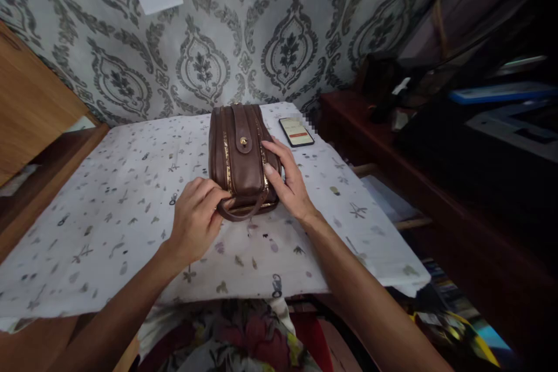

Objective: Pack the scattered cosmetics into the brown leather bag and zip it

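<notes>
A brown leather toiletry bag (247,177) stands on the cloth-covered table, with gold zippers along its top and a snapped strap (242,128) toward the far end. A loop handle (239,216) curves over its near end. My left hand (197,218) is closed at the bag's near left corner, fingertips pinched by the zipper end and the handle; exactly what part they pinch is hidden. Against the bag's right side lies my right hand (291,183), thumb and forefinger apart and stretched out along the right zipper. Its other fingers are mostly out of sight.
A phone (296,131) with a lit screen lies right of the bag. The table's printed white cloth (131,232) reaches the patterned wall. On the left stands a wooden cabinet (35,99); on the right is a dark red desk (370,133) with dim objects on it.
</notes>
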A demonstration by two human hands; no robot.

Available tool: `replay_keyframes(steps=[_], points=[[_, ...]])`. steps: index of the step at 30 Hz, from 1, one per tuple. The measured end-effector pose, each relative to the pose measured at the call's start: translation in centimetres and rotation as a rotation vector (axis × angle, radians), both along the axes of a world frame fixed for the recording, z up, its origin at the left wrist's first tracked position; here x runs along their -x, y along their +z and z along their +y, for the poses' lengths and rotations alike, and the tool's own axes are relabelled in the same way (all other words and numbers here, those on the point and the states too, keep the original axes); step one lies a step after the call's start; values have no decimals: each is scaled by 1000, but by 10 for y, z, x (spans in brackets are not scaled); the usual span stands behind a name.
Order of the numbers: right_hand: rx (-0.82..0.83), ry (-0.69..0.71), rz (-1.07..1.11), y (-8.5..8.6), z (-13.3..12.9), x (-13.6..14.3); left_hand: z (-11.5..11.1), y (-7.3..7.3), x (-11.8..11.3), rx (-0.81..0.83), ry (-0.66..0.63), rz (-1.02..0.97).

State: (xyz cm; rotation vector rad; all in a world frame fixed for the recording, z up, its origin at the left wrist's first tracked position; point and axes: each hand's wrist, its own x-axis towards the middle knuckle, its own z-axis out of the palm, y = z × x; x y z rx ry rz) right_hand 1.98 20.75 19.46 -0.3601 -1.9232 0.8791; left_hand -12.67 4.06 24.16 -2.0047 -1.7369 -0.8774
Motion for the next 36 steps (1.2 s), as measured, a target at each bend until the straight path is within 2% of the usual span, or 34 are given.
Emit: replay_keyframes(steps=[5, 12, 15, 18, 21, 26, 32, 36], points=[[-15, -4, 6, -2, 0, 0, -1, -11, 0, -57, -26, 73], [-35, -25, -37, 5, -4, -3, -7, -27, 3, -13, -24, 110], [-34, -70, -70, 5, -15, -10, -9, -25, 5, -16, -34, 98], [-22, -178, -49, -2, -32, -22, -10, -22, 5, -21, -32, 91], [-129, -247, -59, -13, -49, -35, -8, -24, 4, -20, -59, 90], [-389, -202, -202, -16, -60, -48, -6, -27, 5, 10, -96, 134], [-464, -178, -228, -12, -57, -50, -11, -23, 14, 96, -134, 193], [-417, -177, -230, -16, -58, -51, -10, -22, 13, 148, -186, 190]])
